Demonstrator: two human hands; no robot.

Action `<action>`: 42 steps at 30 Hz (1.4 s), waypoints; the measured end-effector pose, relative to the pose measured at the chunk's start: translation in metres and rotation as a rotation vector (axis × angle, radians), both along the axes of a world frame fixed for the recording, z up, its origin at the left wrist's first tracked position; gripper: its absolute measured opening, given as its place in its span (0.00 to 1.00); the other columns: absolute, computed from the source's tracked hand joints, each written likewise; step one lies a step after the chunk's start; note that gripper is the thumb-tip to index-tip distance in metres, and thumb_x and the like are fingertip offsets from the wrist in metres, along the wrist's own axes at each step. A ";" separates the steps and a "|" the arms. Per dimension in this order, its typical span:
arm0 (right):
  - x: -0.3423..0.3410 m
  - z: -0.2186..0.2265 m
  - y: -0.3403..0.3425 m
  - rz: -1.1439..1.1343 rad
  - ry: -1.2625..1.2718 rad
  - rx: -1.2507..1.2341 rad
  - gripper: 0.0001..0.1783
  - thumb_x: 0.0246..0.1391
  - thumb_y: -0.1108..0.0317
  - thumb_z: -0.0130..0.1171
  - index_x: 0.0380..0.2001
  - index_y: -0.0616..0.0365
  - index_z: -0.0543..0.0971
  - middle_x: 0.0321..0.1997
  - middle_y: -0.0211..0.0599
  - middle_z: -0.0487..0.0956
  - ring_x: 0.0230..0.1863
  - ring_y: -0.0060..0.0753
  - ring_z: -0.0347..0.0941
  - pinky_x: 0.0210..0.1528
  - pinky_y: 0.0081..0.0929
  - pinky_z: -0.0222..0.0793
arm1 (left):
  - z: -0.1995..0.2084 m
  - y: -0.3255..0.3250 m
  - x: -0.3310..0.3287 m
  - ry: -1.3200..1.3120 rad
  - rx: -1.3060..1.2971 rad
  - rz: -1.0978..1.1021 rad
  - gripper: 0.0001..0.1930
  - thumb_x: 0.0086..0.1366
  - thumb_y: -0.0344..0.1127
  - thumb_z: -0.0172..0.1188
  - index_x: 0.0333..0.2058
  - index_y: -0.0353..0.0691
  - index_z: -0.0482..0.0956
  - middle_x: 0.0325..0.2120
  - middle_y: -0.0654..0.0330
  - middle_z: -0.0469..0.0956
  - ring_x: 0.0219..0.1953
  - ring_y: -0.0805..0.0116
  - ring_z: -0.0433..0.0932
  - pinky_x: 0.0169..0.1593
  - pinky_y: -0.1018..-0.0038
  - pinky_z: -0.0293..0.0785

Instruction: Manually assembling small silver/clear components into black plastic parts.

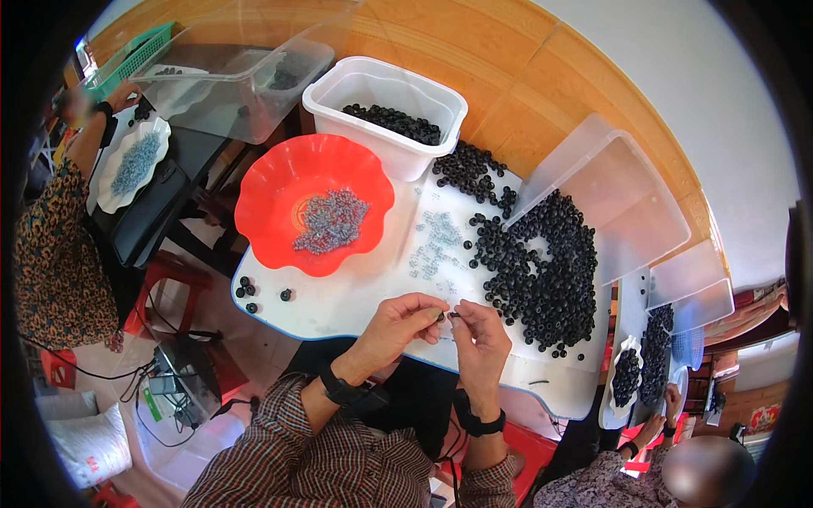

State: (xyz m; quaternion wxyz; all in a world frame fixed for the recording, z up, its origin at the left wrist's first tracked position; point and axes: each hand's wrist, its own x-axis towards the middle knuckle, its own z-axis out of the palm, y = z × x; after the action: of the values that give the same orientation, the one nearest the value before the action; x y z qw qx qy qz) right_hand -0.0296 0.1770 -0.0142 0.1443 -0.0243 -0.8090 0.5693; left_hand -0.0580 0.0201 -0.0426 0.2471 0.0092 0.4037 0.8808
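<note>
Over the front edge of the white table, my left hand [405, 326] pinches a small black round piece [440, 317] between thumb and fingertips. Close beside it, my right hand [479, 339] is also closed in a pinch; a tiny dark bit shows at its fingertips, too small to name. Beyond my hands lie small clear pieces [439, 241]. To their right spreads a big heap of black round pieces [550, 279]. A red scalloped bowl [267, 190] at the left holds small greyish translucent parts [333, 222].
Behind the bowl stands a white tub [373, 148] with more black pieces. A clear plastic bin [610, 195] lies tipped behind the heap. Several black pieces [246, 286] sit at the table's left corner. Other people work at tables left and right; red stools and cables are below.
</note>
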 end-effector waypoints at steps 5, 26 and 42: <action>0.006 -0.002 -0.005 0.007 0.018 -0.112 0.14 0.53 0.82 0.60 0.44 0.63 0.78 0.38 0.34 0.80 0.35 0.20 0.76 0.37 0.18 0.72 | -0.002 0.006 0.003 -0.002 -0.020 -0.018 0.11 0.70 0.30 0.52 0.47 0.33 0.78 0.34 0.62 0.79 0.31 0.77 0.76 0.39 0.78 0.76; 0.016 -0.004 -0.012 -0.088 0.029 -0.286 0.12 0.56 0.80 0.60 0.44 0.66 0.78 0.40 0.37 0.81 0.41 0.24 0.78 0.46 0.20 0.74 | -0.001 0.002 0.004 -0.130 0.197 -0.045 0.12 0.71 0.30 0.52 0.48 0.31 0.76 0.35 0.59 0.78 0.30 0.75 0.76 0.37 0.78 0.75; 0.015 -0.008 -0.011 -0.092 0.079 -0.162 0.15 0.53 0.79 0.64 0.45 0.63 0.79 0.37 0.37 0.83 0.37 0.22 0.78 0.42 0.19 0.74 | 0.000 0.004 0.005 -0.092 0.152 -0.030 0.11 0.70 0.29 0.52 0.48 0.31 0.76 0.34 0.61 0.78 0.31 0.77 0.76 0.38 0.79 0.76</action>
State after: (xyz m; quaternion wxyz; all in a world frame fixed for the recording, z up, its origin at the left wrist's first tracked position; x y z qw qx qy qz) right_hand -0.0147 0.1659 -0.0221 0.1997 -0.0503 -0.7519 0.6263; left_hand -0.0527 0.0237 -0.0428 0.2773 -0.0061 0.3236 0.9046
